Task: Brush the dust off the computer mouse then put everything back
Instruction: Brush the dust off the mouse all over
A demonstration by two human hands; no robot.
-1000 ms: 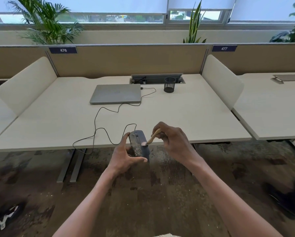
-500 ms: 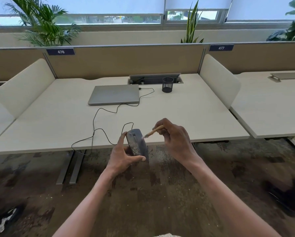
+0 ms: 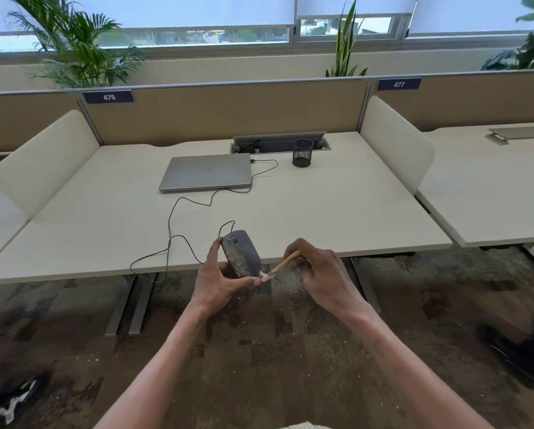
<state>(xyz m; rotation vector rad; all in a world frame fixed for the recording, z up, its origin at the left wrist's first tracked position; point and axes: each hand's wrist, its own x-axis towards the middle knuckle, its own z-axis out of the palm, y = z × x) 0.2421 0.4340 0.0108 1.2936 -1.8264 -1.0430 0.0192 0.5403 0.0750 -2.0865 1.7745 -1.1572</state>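
A grey wired computer mouse [image 3: 241, 254], speckled with pale dust, is held tilted just off the desk's front edge by my left hand [image 3: 219, 280], fingers on its left side and thumb under its near end. My right hand [image 3: 318, 274] grips a small wooden-handled brush [image 3: 281, 265]. The brush's pale bristles touch the mouse's near lower end, beside my left thumb. The mouse's black cable [image 3: 179, 236] loops over the desk [image 3: 337, 212] to a closed grey laptop [image 3: 207, 171].
A black mesh pen cup [image 3: 302, 152] stands at the back beside an open cable tray [image 3: 278, 140]. White side dividers [image 3: 395, 144] flank the desk, a tan partition stands behind. A dark object [image 3: 525, 351] lies on the carpet at right.
The brush tip has swept down from the mouse's upper middle to its near lower end. My right hand has dropped slightly with it. My left hand keeps the mouse in place.
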